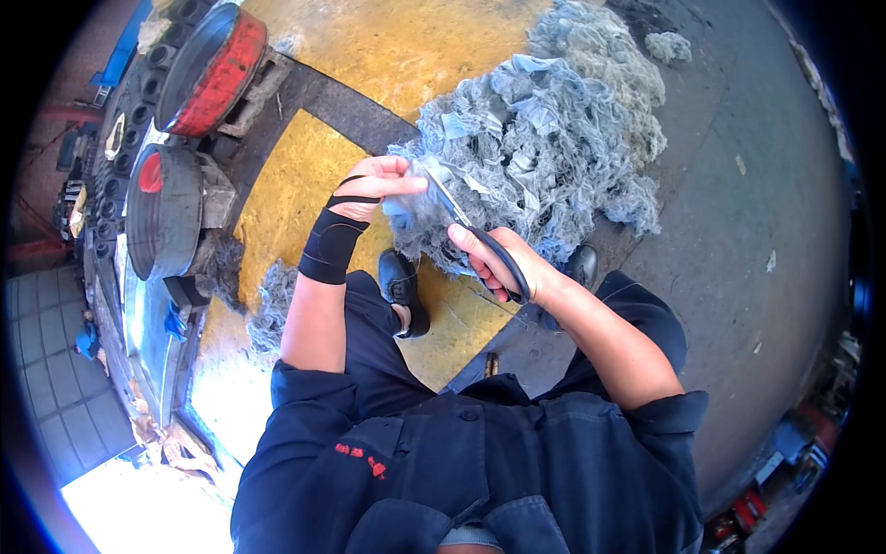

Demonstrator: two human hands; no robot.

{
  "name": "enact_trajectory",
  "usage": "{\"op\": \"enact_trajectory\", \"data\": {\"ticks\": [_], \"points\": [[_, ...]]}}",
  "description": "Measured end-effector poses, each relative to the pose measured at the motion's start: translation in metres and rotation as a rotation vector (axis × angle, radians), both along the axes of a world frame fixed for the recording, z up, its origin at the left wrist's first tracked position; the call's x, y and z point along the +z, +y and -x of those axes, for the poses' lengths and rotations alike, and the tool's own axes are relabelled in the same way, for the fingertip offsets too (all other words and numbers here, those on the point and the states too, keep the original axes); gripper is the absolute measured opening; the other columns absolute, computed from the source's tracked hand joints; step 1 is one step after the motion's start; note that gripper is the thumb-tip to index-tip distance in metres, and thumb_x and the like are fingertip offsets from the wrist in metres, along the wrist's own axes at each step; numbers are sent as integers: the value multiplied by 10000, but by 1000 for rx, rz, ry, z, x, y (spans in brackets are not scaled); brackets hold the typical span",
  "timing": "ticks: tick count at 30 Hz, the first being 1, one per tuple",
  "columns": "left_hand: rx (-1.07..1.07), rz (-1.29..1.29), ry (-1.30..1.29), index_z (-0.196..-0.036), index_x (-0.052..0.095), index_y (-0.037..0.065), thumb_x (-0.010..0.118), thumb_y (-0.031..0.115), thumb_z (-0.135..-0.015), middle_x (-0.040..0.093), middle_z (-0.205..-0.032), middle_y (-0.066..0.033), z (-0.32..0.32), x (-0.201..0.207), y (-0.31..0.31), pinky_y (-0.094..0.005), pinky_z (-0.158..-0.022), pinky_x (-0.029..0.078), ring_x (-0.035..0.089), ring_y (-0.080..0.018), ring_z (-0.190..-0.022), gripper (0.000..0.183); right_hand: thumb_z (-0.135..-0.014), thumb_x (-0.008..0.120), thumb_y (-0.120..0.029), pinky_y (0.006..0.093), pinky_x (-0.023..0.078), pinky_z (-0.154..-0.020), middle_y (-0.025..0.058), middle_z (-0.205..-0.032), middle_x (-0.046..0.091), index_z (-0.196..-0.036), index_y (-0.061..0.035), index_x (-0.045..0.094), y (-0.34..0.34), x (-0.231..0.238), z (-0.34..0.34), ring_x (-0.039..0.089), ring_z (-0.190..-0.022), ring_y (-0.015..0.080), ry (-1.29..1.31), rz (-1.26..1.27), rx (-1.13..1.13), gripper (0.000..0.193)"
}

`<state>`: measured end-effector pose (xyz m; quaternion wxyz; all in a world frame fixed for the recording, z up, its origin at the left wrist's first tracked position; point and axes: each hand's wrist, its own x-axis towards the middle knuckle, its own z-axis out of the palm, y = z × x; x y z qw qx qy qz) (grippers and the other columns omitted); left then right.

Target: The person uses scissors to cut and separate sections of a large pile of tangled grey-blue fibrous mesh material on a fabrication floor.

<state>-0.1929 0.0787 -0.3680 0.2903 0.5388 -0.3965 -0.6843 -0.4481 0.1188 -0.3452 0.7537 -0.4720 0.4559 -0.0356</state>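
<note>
In my right hand (503, 260) is a pair of black-handled scissors (506, 263), with the blades pointing up and to the left. My left hand (374, 185), with a black wrist support (333, 245) on it, pinches a piece of pale blue-grey frayed cloth (426, 175). The scissor blades lie against this cloth, close to my left fingertips. Just beyond both hands is a large heap of shredded blue-grey cloth and fibre (544, 138), reaching to my feet. Whether the blades are cutting through the cloth cannot be made out.
At the left stand a red-rimmed round metal pan (221, 74) and a dark round drum (166, 212), each by a concrete block. A smaller clump of fibre (274, 309) lies by my left knee. The floor has yellow painted areas (305, 180). Assorted clutter lines the lower right edge.
</note>
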Motion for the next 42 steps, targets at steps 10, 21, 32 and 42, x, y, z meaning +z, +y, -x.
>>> {"op": "enact_trajectory", "data": {"ticks": [10, 21, 32, 42], "points": [[-69, -8, -58, -959, 648, -1, 683, 142, -812, 665, -883, -30, 12, 1, 5, -232, -765, 444, 598, -91, -820, 209, -729, 421, -821, 236, 339, -470, -14, -609, 396, -657, -105, 419, -6, -19, -3, 389, -509, 96, -120, -101, 52, 719], [-75, -13, 13, -977, 639, 3, 675, 141, -821, 661, -904, -27, 10, 1, 2, -223, -751, 440, 596, -90, -810, 211, -718, 501, -791, 227, 309, -412, -29, -589, 364, -624, -104, 410, 1, -17, -6, 366, -470, 84, -105, -137, -60, 699], [-66, 52, 0, -969, 639, 11, 660, 118, -832, 658, -903, -25, 13, 7, 4, -228, -776, 436, 586, -89, -833, 175, -779, 425, -771, 229, 340, -440, -5, -618, 379, -685, -93, 423, 5, -31, -5, 383, -508, 94, -134, -57, -19, 685], [-62, 86, -28, -972, 627, 13, 650, 110, -837, 647, -908, -15, 14, 15, 5, -222, -782, 431, 570, -78, -833, 167, -775, 421, -777, 242, 370, -418, 1, -574, 412, -630, -91, 412, 4, -19, -5, 426, -473, 99, -80, -10, 26, 701]]}}
